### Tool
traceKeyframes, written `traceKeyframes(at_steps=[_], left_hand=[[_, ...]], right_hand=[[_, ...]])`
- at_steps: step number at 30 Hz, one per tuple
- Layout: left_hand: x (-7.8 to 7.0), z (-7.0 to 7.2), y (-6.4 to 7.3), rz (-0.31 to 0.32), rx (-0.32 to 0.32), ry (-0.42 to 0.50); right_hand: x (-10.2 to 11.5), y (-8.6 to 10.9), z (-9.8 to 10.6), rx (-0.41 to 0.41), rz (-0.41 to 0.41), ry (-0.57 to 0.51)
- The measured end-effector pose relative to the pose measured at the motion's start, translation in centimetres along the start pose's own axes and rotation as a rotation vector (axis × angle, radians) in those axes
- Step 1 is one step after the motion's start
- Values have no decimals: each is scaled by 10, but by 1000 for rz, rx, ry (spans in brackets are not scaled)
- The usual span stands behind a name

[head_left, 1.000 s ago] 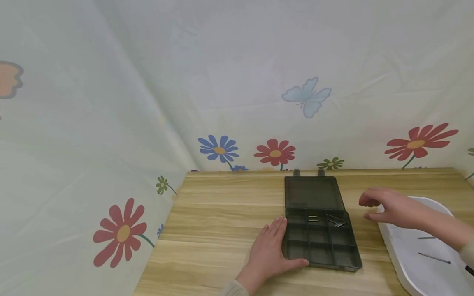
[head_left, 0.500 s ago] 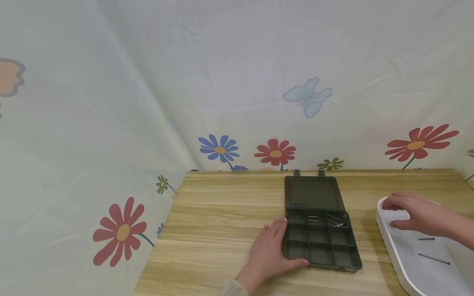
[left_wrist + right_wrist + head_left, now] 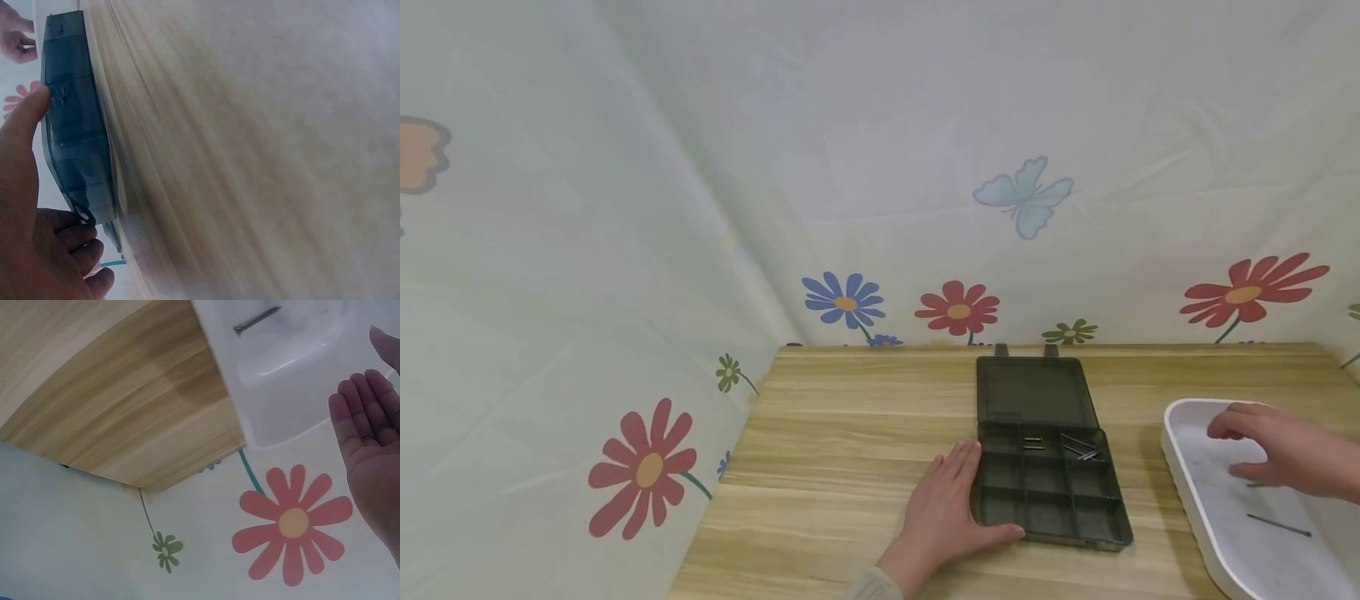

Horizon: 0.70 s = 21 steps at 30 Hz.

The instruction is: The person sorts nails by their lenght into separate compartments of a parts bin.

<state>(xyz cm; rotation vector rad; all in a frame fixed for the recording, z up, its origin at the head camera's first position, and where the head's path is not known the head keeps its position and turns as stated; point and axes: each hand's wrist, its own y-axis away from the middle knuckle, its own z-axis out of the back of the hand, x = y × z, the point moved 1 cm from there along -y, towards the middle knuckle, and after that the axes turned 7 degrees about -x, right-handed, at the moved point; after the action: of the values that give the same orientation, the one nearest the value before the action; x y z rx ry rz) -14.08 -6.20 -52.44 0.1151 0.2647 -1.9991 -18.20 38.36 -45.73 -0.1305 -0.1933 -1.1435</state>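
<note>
A dark translucent compartment box (image 3: pixel 1048 510) lies on the table with its lid (image 3: pixel 1033 392) folded back. My left hand (image 3: pixel 943 515) rests against its near left corner, fingers along the left side and thumb on the front edge. Two short brass-coloured screws (image 3: pixel 1033 447) lie in the back middle compartment; several longer silver ones (image 3: pixel 1081 450) are in the back right one. Over the white tray (image 3: pixel 1197 508) hovers my right hand (image 3: pixel 1292 450), its fingers apart from the thumb with nothing visible between them. Beneath it, a long thin screw (image 3: pixel 1279 525) lies in the tray. Another screw (image 3: pixel 1262 485) is partly hidden by the hand.
The wood-grain table (image 3: pixel 850 417) ends at the back against a white flower-patterned curtain (image 3: pixel 887 208). The same curtain hangs along the left side. A strip of table separates box and tray.
My right hand has moved right from beside the box to over the tray, its fingers and thumb spreading farther apart. My left hand and the box have stayed in place.
</note>
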Motion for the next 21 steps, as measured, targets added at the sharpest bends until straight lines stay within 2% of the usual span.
traceKeyframes(at_steps=[10, 17, 21], left_hand=[[0, 1, 0, 3, 13, 0], [1, 1, 0, -1, 3, -1], [1, 1, 0, 0, -1, 10]], right_hand=[[-16, 12, -16, 17, 1, 47], [-19, 12, -25, 55, -8, 47], [-23, 12, -31, 71, -4, 82]])
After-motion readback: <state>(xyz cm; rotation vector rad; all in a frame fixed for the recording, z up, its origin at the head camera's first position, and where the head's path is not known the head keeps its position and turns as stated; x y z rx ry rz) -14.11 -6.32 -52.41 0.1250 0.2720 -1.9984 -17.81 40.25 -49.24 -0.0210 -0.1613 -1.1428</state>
